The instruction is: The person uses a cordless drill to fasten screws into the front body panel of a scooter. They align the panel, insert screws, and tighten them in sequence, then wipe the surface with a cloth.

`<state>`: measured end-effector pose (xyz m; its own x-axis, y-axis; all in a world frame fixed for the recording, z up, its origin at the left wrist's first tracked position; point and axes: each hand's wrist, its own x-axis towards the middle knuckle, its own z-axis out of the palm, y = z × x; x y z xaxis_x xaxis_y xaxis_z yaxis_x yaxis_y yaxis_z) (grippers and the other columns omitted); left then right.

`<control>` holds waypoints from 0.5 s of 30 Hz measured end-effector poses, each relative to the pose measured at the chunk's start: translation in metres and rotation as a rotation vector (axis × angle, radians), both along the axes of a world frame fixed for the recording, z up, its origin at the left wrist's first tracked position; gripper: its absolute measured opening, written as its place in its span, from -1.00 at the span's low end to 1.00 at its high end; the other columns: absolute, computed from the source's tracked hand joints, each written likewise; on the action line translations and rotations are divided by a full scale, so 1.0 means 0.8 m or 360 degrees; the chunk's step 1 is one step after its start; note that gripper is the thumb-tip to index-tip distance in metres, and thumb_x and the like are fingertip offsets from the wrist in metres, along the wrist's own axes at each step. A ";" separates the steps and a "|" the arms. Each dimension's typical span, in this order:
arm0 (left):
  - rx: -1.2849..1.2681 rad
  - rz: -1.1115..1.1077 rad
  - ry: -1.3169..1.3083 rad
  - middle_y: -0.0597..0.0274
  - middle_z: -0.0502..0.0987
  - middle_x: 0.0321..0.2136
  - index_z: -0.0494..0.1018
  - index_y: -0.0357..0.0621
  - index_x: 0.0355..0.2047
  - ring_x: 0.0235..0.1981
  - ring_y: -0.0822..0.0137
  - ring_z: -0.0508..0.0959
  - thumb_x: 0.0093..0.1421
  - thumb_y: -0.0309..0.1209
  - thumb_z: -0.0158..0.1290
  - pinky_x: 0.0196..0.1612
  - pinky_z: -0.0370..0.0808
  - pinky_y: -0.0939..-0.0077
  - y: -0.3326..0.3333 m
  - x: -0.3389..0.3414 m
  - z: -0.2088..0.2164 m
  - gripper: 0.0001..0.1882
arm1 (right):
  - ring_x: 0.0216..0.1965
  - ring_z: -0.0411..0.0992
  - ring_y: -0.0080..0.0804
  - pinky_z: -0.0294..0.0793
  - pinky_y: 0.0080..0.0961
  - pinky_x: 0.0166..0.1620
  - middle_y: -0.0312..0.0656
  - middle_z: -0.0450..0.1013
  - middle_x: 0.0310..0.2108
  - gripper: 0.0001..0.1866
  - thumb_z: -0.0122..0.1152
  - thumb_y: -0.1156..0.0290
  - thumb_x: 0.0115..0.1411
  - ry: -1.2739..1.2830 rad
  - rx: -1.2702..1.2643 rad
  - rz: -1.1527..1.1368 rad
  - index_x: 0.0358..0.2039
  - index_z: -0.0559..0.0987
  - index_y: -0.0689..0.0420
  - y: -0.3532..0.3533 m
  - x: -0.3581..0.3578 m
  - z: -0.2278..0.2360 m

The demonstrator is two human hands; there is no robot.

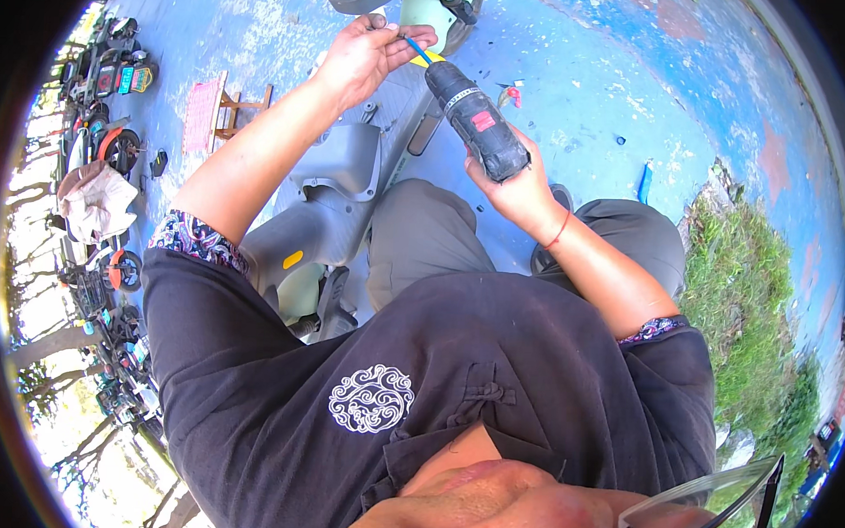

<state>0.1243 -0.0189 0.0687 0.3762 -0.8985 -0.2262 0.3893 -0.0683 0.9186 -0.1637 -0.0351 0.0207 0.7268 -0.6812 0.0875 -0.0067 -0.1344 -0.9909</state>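
My right hand is wrapped round a black cordless drill with a red label. A long blue bit sticks out of its chuck toward my left hand. At the bit's tip, the fingers of my left hand are drawn together; whatever small piece they may hold is too small to make out. Beneath my arms lies the grey body of a scooter, with a pale green part beyond my left fingers. Something yellow shows behind the bit.
A small wooden folding stool with a pink seat stands on the blue floor at the left. Several parked scooters line the far left. Grass borders the floor on the right. A small red object lies beyond the drill.
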 end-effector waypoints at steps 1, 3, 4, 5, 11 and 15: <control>-0.0011 0.0001 -0.0004 -0.50 0.53 0.06 0.17 -0.18 -0.17 0.12 -0.21 0.62 0.50 -0.57 -0.22 0.21 0.63 0.12 0.001 0.001 -0.002 -0.95 | -0.29 0.56 -0.34 0.55 -0.38 -0.11 -0.13 0.57 -0.31 -0.64 0.38 0.50 0.04 0.0004 0.0004 0.0006 -0.12 0.57 0.20 -0.001 0.000 0.000; -0.0010 -0.0032 -0.0035 -0.49 0.53 0.06 0.18 -0.18 -0.16 0.11 -0.19 0.62 0.50 -0.55 -0.21 0.21 0.63 0.13 0.003 0.004 -0.005 -0.97 | -0.30 0.56 -0.34 0.55 -0.38 -0.11 -0.14 0.57 -0.33 -0.65 0.38 0.50 0.04 0.0014 0.0010 0.0017 -0.12 0.57 0.20 -0.004 -0.001 0.001; -0.0010 -0.0049 -0.0050 -0.48 0.53 0.06 0.18 -0.19 -0.15 0.11 -0.19 0.62 0.50 -0.54 -0.20 0.21 0.63 0.13 0.003 0.004 -0.006 -0.97 | -0.30 0.55 -0.34 0.55 -0.38 -0.11 -0.14 0.57 -0.33 -0.65 0.38 0.50 0.04 0.0014 0.0015 0.0022 -0.13 0.57 0.20 -0.004 -0.002 0.000; 0.0006 -0.0048 -0.0057 -0.47 0.53 0.06 0.19 -0.19 -0.14 0.11 -0.17 0.63 0.51 -0.54 -0.20 0.20 0.63 0.14 0.002 0.004 -0.006 -0.98 | -0.30 0.55 -0.35 0.55 -0.39 -0.11 -0.15 0.57 -0.33 -0.66 0.38 0.49 0.04 0.0013 0.0021 0.0027 -0.13 0.57 0.21 -0.004 -0.002 -0.001; 0.0030 -0.0094 0.0001 -0.35 0.56 0.06 0.32 -0.19 -0.16 0.10 0.01 0.65 0.51 -0.48 -0.09 0.21 0.61 0.26 0.002 0.011 -0.009 -0.94 | -0.31 0.55 -0.36 0.55 -0.41 -0.11 -0.15 0.56 -0.34 -0.66 0.38 0.49 0.05 0.0019 0.0013 0.0063 -0.13 0.57 0.21 -0.007 -0.004 0.003; 0.0051 -0.0128 0.0020 -0.29 0.57 0.06 0.36 -0.18 -0.17 0.10 0.05 0.64 0.50 -0.46 -0.06 0.22 0.60 0.26 0.005 0.013 -0.009 -0.93 | -0.31 0.54 -0.36 0.55 -0.40 -0.11 -0.15 0.56 -0.34 -0.67 0.36 0.50 0.06 0.0000 0.0037 0.0067 -0.13 0.58 0.21 -0.007 -0.004 0.006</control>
